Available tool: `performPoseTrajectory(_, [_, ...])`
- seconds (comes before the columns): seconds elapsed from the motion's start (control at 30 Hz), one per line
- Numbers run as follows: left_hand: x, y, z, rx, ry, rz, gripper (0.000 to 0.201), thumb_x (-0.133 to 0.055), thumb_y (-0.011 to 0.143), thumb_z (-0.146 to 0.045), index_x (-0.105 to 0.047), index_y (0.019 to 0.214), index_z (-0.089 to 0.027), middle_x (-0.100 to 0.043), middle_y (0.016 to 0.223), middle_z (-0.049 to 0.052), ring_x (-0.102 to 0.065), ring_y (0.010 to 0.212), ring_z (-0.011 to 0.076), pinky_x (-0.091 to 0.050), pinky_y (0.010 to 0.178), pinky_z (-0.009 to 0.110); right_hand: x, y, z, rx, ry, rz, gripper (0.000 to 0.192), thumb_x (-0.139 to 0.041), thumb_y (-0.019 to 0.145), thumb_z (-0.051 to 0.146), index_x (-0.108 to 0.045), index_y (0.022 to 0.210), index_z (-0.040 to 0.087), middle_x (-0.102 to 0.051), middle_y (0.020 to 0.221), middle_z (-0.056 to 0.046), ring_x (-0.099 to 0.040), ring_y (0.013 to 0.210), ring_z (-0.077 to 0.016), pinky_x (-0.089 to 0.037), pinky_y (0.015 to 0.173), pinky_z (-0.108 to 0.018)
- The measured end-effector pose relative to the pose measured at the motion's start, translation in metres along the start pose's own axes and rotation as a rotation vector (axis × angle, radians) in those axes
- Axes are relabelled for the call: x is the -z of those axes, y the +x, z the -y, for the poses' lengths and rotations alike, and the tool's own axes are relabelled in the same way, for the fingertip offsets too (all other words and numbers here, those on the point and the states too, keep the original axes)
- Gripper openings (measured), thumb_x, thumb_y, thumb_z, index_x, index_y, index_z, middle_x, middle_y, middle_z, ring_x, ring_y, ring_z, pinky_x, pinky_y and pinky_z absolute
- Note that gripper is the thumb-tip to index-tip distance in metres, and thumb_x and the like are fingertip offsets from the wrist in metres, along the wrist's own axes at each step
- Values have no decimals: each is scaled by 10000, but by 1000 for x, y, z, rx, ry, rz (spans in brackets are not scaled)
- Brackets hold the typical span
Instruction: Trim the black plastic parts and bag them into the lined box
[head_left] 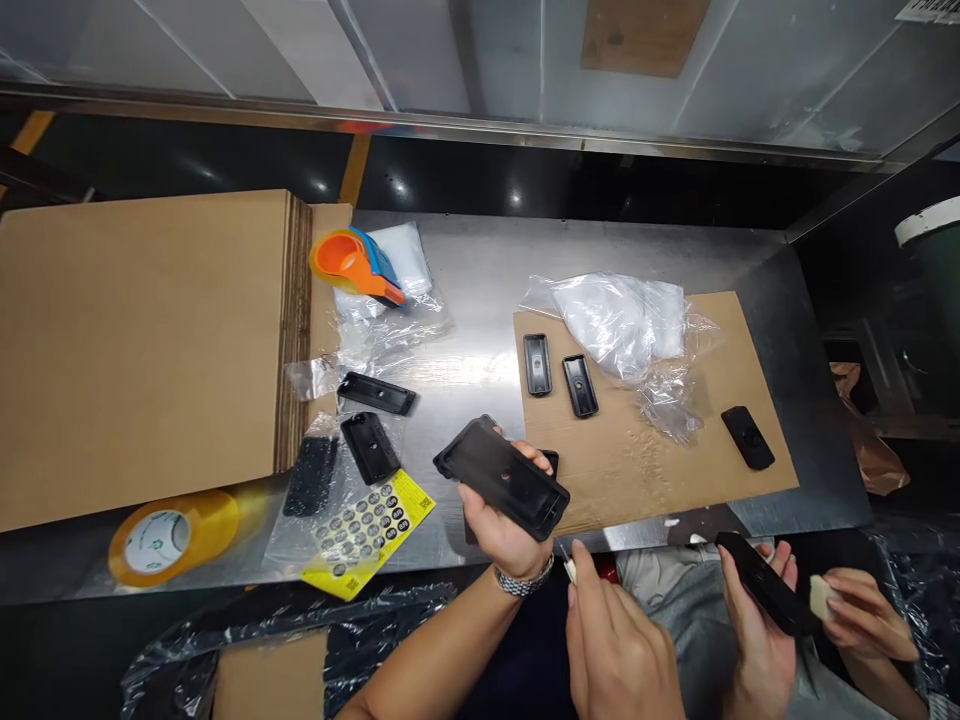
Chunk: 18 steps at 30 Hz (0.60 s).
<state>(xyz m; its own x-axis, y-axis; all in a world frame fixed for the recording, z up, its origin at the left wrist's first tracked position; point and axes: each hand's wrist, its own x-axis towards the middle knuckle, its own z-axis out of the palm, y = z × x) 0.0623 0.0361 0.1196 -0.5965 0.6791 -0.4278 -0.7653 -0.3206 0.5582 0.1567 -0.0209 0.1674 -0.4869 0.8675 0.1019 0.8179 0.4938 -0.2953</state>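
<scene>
My left hand (504,535), with a metal watch on the wrist, holds a black rectangular plastic part (501,478) tilted above the front edge of the steel table (480,290). Just below and to the right, my right hand (615,640) pinches a small white piece (570,570) near the part's lower corner. Two similar small black parts (538,364) (580,385) lie on a cardboard sheet (675,470), and a third (748,437) lies at its right.
A co-worker's hands (757,620) at the lower right hold another black part (765,585) and a pale block (823,597). Stacked cardboard (142,340), a tape roll (169,540), a yellow sticker sheet (367,535), bagged black parts (369,447), orange and blue scoops (352,265) and crumpled plastic bags (622,325) fill the table.
</scene>
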Motion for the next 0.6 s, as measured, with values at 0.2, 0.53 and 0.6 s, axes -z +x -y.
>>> performPoseTrajectory(0.2, [0, 1, 2, -53, 29, 13, 475, -370, 731, -599, -577, 962, -240, -557, 730, 15, -500, 633, 126, -417, 606, 240, 5, -2, -14, -127, 76, -2, 364, -301, 881, 255, -566, 1127, 210, -540, 505, -33, -557, 492, -132, -422, 402, -199])
performPoseTrajectory(0.53, [3, 1, 2, -151, 65, 42, 488, -405, 696, -617, -562, 988, -259, -548, 737, 6, -498, 626, 129, -411, 591, 249, 1, -11, -257, -190, 127, -252, 456, -319, 853, 432, -692, 648, 267, -636, 723, -98, -611, 744, -227, -496, 707, -416])
performPoseTrajectory(0.6, [4, 1, 2, -188, 64, 70, 493, -388, 714, -604, -556, 1008, -245, -551, 738, 14, -500, 630, 132, -412, 595, 253, -8, -26, -271, -137, 170, -202, 473, -309, 858, 419, -698, 638, 265, -641, 710, -102, -618, 726, -225, -509, 678, -405])
